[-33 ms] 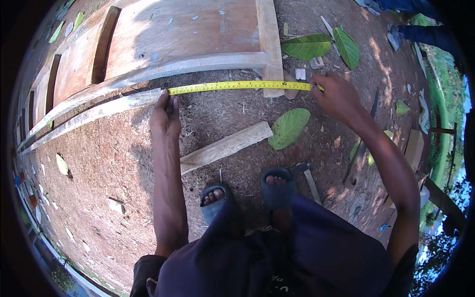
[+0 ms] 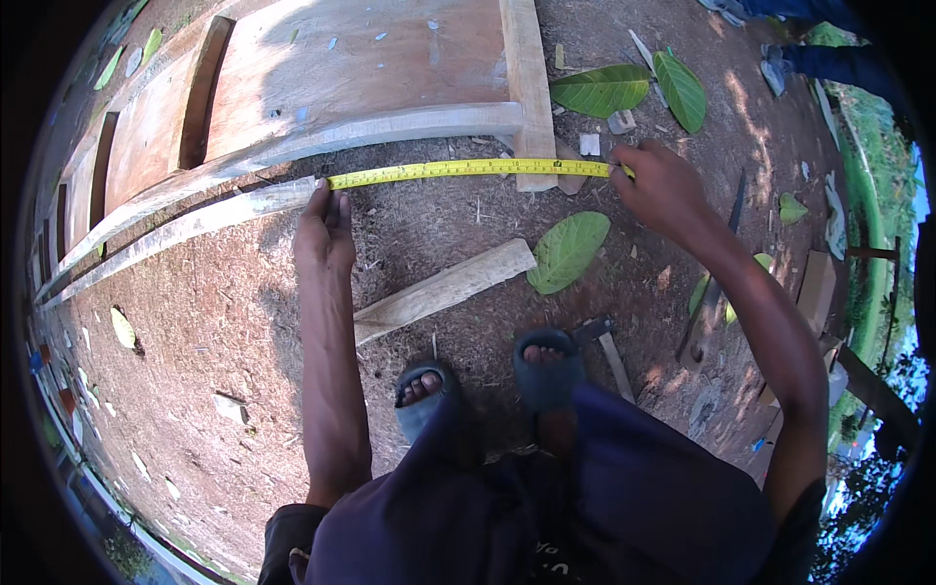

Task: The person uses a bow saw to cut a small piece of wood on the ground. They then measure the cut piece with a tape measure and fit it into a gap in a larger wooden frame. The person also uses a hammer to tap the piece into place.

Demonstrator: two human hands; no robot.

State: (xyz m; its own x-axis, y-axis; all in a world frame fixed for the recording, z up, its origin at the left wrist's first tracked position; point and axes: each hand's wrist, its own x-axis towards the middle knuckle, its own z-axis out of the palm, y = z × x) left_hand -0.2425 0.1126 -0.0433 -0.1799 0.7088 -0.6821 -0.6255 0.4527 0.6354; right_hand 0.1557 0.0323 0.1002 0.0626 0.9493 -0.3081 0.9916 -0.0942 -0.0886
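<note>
A yellow tape measure (image 2: 439,171) is stretched between my hands, crossing the end of an upright-running wooden crosspiece (image 2: 531,88). My left hand (image 2: 325,229) pinches the tape's left end against the tip of a long pale wooden strip (image 2: 224,207). At the tape's other end, my right hand (image 2: 663,185) is closed around it; the fingers hide whether a case is inside. Just above the strip lies a wooden frame (image 2: 390,125) with a brown panel (image 2: 370,58) and several crossbars.
A loose board (image 2: 444,292) lies before my sandalled feet, beside a large green leaf (image 2: 568,253). A hammer (image 2: 614,363) rests by my right foot, and a handsaw (image 2: 717,292) lies farther right. Another person's legs (image 2: 824,63) show at the upper right.
</note>
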